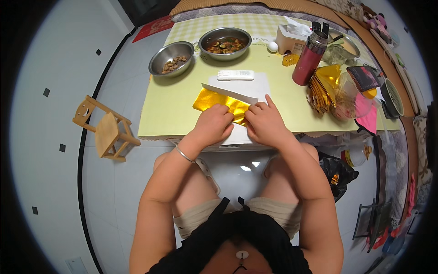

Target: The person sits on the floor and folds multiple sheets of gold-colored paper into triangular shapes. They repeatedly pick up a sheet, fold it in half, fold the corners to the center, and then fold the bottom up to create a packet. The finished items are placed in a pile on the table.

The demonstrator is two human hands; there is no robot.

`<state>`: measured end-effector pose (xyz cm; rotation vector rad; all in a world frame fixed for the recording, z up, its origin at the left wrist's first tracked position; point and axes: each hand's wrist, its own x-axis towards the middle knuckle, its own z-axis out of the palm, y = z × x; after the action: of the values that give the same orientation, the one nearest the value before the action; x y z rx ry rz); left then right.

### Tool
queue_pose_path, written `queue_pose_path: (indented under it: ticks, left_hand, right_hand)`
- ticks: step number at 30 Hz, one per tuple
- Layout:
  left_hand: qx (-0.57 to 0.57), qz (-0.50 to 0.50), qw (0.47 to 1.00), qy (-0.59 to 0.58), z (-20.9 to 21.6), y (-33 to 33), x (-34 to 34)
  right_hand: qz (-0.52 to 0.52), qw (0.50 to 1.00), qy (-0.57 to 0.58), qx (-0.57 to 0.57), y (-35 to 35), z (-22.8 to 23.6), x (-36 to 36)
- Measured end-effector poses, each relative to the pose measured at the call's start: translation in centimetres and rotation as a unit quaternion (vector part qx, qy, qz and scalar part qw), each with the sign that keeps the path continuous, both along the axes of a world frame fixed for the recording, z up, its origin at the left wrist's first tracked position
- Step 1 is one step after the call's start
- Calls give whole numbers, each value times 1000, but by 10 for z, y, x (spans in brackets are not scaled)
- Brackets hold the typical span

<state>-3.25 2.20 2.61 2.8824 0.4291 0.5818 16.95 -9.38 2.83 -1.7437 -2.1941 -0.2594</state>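
Note:
A sheet of shiny gold foil paper (213,98) lies at the near side of the table, its far edge folded up to show a pale back. My left hand (213,122) is closed on the near left part of the sheet, fingers curled against it. My right hand (267,120) grips the right end, its fingers bent over the foil and one finger sticking up. The fingertips of both hands hide the sheet's near edge. Under the foil is a white sheet (260,85). Just beyond it rests a slim white plastic case (235,75).
Two steel bowls stand farther back, one with peanuts (173,65), one with soup (224,45). A red thermos (310,58), tissue box (292,39), white egg-shaped thing (272,46) and folded gold foil stack (324,86) are on the right. A small wooden chair (107,130) is left.

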Motion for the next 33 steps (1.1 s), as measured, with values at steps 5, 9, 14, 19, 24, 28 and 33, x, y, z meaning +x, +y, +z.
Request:
queue_pose_path:
  ticks: [5, 9, 14, 19, 24, 28, 33]
  left_hand:
    - [-14, 41, 999, -30, 2, -9, 5]
    - [8, 73, 996, -42, -10, -6, 5]
    - [-43, 60, 988, -138, -2, -7, 5]
    - [-116, 133, 969, -174, -20, -7, 13]
    - [-118, 217, 949, -198, -33, 0, 19]
    - [-119, 226, 950, -182, -33, 2, 22]
    - [-109, 237, 950, -170, -32, 2, 25]
  right_hand:
    - [13, 997, 71, 4, 16, -19, 12]
    - [54, 989, 132, 39, 8, -5, 8]
    - [16, 988, 154, 1, 13, -7, 8]
    - [-74, 958, 276, -10, 37, -15, 14]
    - [-119, 955, 272, 1, 52, -22, 9]
    - [-136, 956, 258, -12, 55, -19, 6]
    - [-173, 954, 241, -49, 51, -12, 0]
